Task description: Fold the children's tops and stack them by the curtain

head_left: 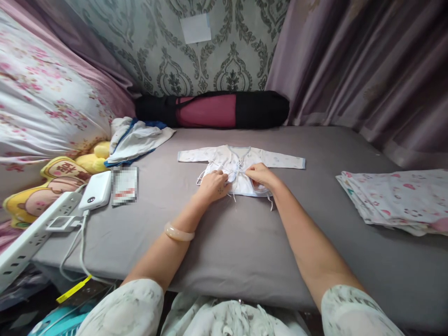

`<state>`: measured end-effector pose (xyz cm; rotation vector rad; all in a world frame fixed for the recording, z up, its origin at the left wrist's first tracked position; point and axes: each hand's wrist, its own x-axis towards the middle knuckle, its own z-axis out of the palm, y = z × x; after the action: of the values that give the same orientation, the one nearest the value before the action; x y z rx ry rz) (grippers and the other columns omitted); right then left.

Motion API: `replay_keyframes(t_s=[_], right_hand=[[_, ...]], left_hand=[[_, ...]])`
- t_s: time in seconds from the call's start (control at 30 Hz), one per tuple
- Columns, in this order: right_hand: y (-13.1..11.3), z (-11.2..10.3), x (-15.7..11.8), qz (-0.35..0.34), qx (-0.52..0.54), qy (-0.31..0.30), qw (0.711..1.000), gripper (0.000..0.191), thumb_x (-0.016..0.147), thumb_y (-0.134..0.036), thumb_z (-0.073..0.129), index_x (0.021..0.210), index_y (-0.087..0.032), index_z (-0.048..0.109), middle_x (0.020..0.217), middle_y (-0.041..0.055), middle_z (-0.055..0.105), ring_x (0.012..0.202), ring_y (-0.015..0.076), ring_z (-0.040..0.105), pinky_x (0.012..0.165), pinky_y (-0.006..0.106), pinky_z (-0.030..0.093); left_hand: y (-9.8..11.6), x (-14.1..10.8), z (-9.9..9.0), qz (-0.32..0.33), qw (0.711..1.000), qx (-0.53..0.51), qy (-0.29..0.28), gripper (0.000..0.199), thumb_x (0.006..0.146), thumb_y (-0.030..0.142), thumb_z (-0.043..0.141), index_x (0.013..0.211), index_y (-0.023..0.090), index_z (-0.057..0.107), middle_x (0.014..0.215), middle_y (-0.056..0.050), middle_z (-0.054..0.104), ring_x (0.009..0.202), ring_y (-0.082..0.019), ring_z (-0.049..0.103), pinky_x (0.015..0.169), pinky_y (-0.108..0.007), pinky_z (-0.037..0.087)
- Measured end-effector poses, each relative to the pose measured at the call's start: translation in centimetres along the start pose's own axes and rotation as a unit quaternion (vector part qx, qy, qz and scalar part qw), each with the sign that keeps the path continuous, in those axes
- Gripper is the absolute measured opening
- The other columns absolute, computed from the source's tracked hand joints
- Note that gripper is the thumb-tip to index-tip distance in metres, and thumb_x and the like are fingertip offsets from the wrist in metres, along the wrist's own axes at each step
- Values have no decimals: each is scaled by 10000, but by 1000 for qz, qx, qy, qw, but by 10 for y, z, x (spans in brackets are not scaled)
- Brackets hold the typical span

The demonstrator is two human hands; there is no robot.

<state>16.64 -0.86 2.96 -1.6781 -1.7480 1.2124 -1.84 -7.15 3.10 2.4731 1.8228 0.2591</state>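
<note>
A small white baby shirt [233, 161] with pale blue trim and thin tie strings lies spread on the grey-covered surface, sleeves stretched out to both sides. My left hand [214, 185] rests on the lower front of the shirt, its fingers curled closed at the ties near the middle. On the other side of the front, my right hand [262, 176] pinches a tie string beside the centre. The fingertips of both hands are partly hidden. Loose string ends hang at the left side and below the hem. A pale bangle [179, 232] circles my left wrist.
A folded stack of printed cloth [395, 196] lies at the right. At the left are a white power bank [95, 190], a power strip [38, 233] with cables, a yellow plush [52, 184] and a crumpled white-blue cloth [138, 137]. A long black-and-red bag [210, 111] lies along the wall.
</note>
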Motion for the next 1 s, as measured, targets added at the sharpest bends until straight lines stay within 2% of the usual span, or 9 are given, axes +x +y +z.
replay_keyframes(t_s=[0.1, 0.23, 0.3, 0.4, 0.57, 0.7, 0.77, 0.9, 1.0], right_hand=[[-6, -1, -1, 34, 98, -1, 995, 200, 679, -129, 541, 518, -201, 446, 401, -81, 362, 399, 70, 390, 418, 171, 313], [-15, -5, -3, 50, 226, -6, 973, 110, 645, -101, 526, 586, -193, 512, 483, -56, 482, 470, 89, 481, 500, 186, 416], [-19, -7, -4, 42, 279, -10, 959, 96, 632, -93, 520, 628, -184, 551, 519, -45, 520, 493, 95, 506, 519, 193, 434], [-24, -8, -4, 38, 320, -10, 947, 134, 628, -82, 512, 689, -168, 595, 551, -34, 555, 514, 97, 524, 525, 190, 440], [-27, 3, -5, 34, 308, -18, 951, 152, 635, -62, 525, 701, -161, 620, 539, -43, 562, 502, 89, 522, 519, 179, 447], [-22, 14, -4, 15, 310, -13, 951, 158, 649, -57, 553, 723, -151, 656, 548, -35, 597, 523, 106, 563, 528, 193, 477], [-19, 19, -2, 4, 305, -11, 952, 148, 671, -61, 568, 733, -149, 669, 567, -32, 614, 540, 111, 582, 539, 198, 490], [-16, 26, 2, -4, 294, 7, 956, 151, 723, -66, 575, 786, -157, 678, 634, -29, 642, 589, 111, 609, 581, 200, 519], [-17, 32, 2, -9, 277, 19, 961, 158, 763, -66, 567, 850, -154, 666, 736, -9, 673, 615, 106, 618, 599, 206, 535]], left_hand=[[-2, 1, -2, -20, 999, -33, 12, 214, 852, 225, 491, 844, 194, 702, 901, -96, 667, 879, -236, 630, 740, -312, 470], [-3, 4, -2, -68, 984, -130, 103, 218, 869, 237, 479, 858, 199, 694, 900, -67, 665, 809, -184, 612, 735, -285, 460], [0, 6, 1, -68, 977, -156, 130, 207, 873, 253, 484, 865, 197, 683, 874, -55, 660, 782, -172, 600, 733, -280, 454], [7, 9, 8, -32, 981, -161, 103, 204, 880, 243, 475, 832, 194, 667, 794, -43, 641, 750, -169, 583, 720, -280, 440], [19, 11, 21, 26, 986, -154, 63, 271, 925, 257, 415, 833, 186, 660, 819, -62, 629, 767, -179, 578, 703, -275, 426], [23, 9, 21, 51, 985, -158, 43, 231, 874, 207, 457, 760, 160, 652, 812, -74, 633, 762, -172, 572, 690, -260, 406], [24, 6, 17, 48, 986, -158, 35, 203, 823, 180, 484, 699, 157, 643, 760, -65, 636, 708, -160, 555, 651, -255, 380], [27, -2, 2, -6, 988, -153, -1, 238, 780, 163, 465, 634, 150, 653, 613, -53, 619, 565, -137, 479, 554, -265, 296], [30, -8, -8, -26, 990, -135, -15, 272, 780, 152, 445, 656, 137, 686, 624, -73, 646, 561, -141, 484, 551, -271, 281]])
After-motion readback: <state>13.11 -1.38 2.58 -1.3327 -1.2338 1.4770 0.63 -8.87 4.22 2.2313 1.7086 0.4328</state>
